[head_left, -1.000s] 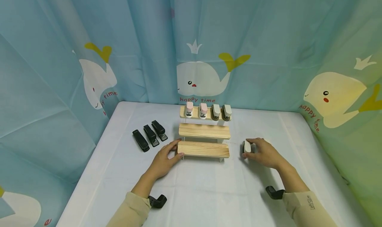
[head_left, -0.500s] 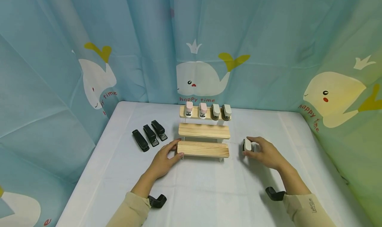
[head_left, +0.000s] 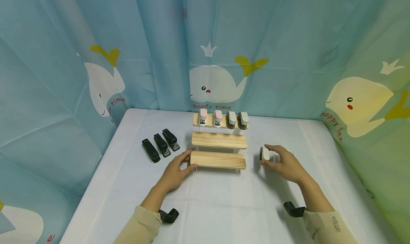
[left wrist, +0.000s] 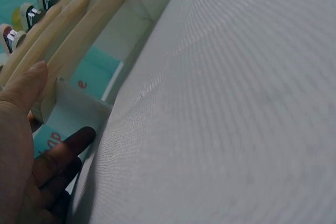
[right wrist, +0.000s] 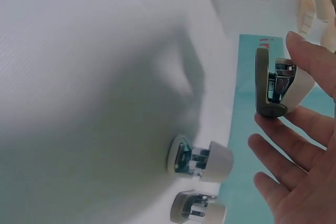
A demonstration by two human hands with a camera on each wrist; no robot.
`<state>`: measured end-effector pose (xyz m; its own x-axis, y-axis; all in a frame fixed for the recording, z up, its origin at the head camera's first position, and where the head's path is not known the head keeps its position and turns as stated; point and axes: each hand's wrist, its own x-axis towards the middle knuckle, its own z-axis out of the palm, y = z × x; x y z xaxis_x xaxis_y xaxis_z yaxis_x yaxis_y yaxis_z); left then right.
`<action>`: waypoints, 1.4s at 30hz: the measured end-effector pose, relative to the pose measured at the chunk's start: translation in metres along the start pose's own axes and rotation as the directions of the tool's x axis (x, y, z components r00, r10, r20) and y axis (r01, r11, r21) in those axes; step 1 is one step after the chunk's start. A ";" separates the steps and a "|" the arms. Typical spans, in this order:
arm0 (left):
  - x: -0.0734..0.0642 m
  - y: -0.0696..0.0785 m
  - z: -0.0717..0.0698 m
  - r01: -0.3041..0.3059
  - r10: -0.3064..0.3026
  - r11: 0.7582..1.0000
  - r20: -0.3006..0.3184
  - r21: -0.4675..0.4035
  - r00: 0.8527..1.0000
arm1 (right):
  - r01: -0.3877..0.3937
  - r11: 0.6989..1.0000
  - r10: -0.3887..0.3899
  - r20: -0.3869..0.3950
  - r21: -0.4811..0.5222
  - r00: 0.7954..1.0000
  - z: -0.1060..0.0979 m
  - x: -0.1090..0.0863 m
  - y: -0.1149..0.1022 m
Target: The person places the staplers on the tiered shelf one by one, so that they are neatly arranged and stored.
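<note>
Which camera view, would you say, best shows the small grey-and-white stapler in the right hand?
The right wrist view: the small grey-and-white stapler appears large, side-on and mostly uncovered. The head view shows it small in the right hand; I cannot make it out in the left wrist view.

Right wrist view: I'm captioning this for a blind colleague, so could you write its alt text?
A right hand holds a small stapler with a dark base and pale handle. Lower in the picture are a white-based stapler and a second dark-based one; parts of a wooden stand show at top right.
</note>
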<state>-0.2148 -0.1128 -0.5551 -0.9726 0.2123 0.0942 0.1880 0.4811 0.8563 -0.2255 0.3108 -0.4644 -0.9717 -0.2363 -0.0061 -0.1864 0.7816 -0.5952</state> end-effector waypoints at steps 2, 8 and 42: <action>0.000 0.000 0.000 -0.002 0.002 1.000 0.000 -0.003 1.000 | 0.007 1.000 -0.007 -0.009 0.006 1.000 0.000 0.000 -0.002; 0.000 0.000 0.000 -0.006 0.006 1.000 -0.002 -0.005 1.000 | 0.023 0.999 -0.022 -0.037 0.022 0.999 0.001 -0.001 -0.009; 0.000 0.001 0.000 -0.033 0.033 0.999 -0.009 -0.014 0.999 | 0.081 0.995 -0.076 -0.089 0.052 0.993 0.004 0.009 -0.048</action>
<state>-0.2145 -0.1129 -0.5544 -0.9672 0.2200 0.1268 0.2177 0.4616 0.8600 -0.2244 0.2696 -0.4390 -0.9637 -0.2429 0.1111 -0.2569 0.7291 -0.6344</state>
